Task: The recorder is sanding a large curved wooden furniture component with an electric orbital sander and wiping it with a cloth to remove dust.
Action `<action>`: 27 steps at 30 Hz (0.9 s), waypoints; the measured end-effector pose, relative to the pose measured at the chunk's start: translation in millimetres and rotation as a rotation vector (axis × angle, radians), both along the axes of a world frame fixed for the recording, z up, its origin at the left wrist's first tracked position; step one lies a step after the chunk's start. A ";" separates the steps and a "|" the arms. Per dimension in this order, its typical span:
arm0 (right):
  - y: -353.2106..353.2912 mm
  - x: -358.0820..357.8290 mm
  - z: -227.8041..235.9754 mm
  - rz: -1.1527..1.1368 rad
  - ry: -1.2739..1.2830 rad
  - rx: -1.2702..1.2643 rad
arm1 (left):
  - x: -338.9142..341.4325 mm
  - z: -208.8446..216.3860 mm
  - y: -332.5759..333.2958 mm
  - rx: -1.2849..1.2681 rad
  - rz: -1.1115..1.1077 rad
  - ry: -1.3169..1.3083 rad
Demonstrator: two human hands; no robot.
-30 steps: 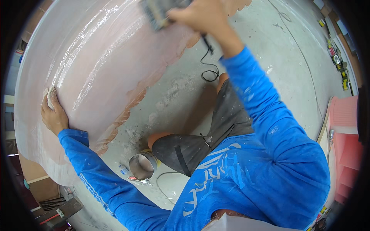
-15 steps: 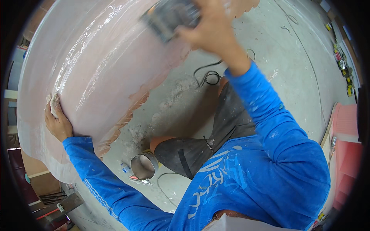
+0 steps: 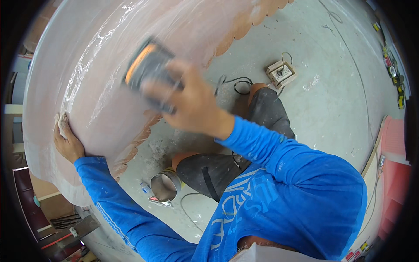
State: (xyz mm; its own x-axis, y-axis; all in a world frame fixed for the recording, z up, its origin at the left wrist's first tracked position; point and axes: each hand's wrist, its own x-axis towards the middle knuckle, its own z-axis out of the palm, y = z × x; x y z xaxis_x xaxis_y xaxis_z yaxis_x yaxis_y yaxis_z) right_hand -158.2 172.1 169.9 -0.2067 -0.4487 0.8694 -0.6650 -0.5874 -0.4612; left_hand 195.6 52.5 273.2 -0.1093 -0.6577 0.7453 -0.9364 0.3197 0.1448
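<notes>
Head view: the right hand point(image 3: 185, 98) grips a sander point(image 3: 150, 67), motion-blurred, over the curved panel point(image 3: 109, 126) filling the left side; the left hand point(image 3: 70, 146) grasps a white wad point(image 3: 64, 125) against it. Sanding well likely means light pressure, a flat pad and overlapping strokes, easing off near the ragged edge point(image 3: 140, 139).

we see a blurred black-and-orange sander point(image 3: 149, 67), tilted, toward eleven o'clock, over a large curved pale-pink panel point(image 3: 102, 126), glossy-streaked, scallop-edged, sweeping from eight to one o'clock, a whitish wad point(image 3: 64, 125) against it at nine
</notes>
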 end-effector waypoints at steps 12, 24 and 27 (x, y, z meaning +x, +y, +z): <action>-46.7 -171.3 -65.9 -0.313 -0.399 0.028 | -4.1 2.9 -0.8 0.013 -0.028 0.014; -10.8 -42.6 -131.2 -0.173 -0.185 -0.085 | 7.5 0.8 -5.2 0.066 -0.075 0.134; -8.2 -47.5 -159.0 -0.154 -0.207 -0.038 | 7.2 -8.2 -8.3 0.057 -0.106 0.156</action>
State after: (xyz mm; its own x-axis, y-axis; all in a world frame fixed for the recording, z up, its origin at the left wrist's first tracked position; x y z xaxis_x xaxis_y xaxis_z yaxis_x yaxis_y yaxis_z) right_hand -205.7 163.9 10.8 -0.4455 -0.3659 0.8171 -0.6415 -0.5062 -0.5764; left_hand 202.8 44.2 265.0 -0.0661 -0.6902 0.7206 -0.8629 0.4022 0.3060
